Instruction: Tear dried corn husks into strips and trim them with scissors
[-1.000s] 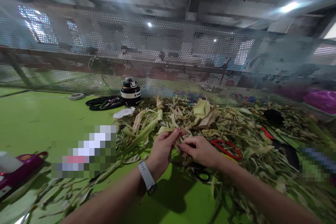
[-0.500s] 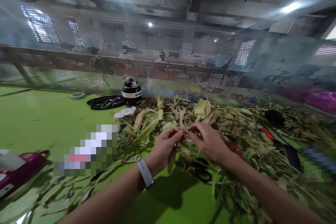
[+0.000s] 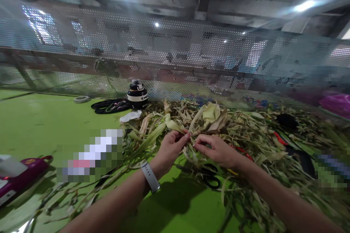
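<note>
Bare left forearm (image 3: 117,196) and bare right forearm (image 3: 276,189) angle up from the bottom edge; near frame center, left hand (image 3: 168,150) pinches, right hand (image 3: 217,150) curls just beside it.

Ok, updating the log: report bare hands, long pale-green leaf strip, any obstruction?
Left bare hand pinching leaf strip. Right bare hand beside it, hold unclear. Black loop-handled scissors below, apparently clear of both hands.
</note>
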A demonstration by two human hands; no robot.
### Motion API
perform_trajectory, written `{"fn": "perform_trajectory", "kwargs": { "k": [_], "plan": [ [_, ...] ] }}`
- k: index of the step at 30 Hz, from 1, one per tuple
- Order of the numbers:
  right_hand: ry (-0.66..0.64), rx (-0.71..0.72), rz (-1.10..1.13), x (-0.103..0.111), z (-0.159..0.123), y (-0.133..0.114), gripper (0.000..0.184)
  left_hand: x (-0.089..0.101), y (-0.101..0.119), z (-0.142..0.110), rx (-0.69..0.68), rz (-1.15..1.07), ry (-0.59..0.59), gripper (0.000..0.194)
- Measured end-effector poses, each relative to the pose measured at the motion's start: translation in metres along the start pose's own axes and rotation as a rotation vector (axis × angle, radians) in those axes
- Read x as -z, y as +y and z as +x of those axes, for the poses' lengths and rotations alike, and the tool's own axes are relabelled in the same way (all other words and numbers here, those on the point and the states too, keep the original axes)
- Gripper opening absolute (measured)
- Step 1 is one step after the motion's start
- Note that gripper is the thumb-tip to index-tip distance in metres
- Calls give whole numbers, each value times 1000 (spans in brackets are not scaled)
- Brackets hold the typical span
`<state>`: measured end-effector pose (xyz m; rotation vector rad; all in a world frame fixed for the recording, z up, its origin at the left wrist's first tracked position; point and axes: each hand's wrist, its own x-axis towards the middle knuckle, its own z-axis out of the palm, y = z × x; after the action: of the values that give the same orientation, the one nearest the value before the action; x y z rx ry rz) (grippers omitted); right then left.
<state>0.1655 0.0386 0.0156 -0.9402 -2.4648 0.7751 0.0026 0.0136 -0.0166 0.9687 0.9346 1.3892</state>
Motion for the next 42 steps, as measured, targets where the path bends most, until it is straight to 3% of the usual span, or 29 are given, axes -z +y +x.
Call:
{"fn": "perform_trajectory", "kwargs": {
  "k": [4, 7, 12, 16, 19, 22, 24, 27, 32, 39, 42],
  "plan": [
    [21, -158, 221, 3, 2, 2, 28, 1, -1, -3, 57, -2, -161, 28],
    [158, -250, 410, 1, 5, 6, 37, -1, -1, -6, 11, 93, -255, 28],
    [347, -208, 536, -9, 7, 5, 31, -3, -2, -8, -26, 376, -284, 31],
    [387, -199, 410, -13, 6, 4, 30, 0, -1, -7, -1, 427, -418, 35],
    [384, -209, 145, -8, 4, 5, 26, 1, -3, -8, 16, 454, -496, 34],
    [527, -59, -196, -2, 0, 2, 15, 0, -6, -10, 62, 511, -484, 35],
    [508, 46, -257, -2, -1, -2, 16, -1, -9, -12, 83, 490, -490, 34],
    [389, 75, -113, -9, 0, -4, 19, -1, -12, -11, 66, 475, -556, 34],
    [369, 78, 292, -18, 4, 0, 17, -2, -7, -11, 115, 397, -531, 35],
    [560, 92, 522, -19, 3, -6, 15, -6, 7, -16, 194, 253, -465, 27],
    [560, 51, 596, -20, 2, -5, 15, -4, 4, -16, 209, 136, -489, 25]
  ]
}}
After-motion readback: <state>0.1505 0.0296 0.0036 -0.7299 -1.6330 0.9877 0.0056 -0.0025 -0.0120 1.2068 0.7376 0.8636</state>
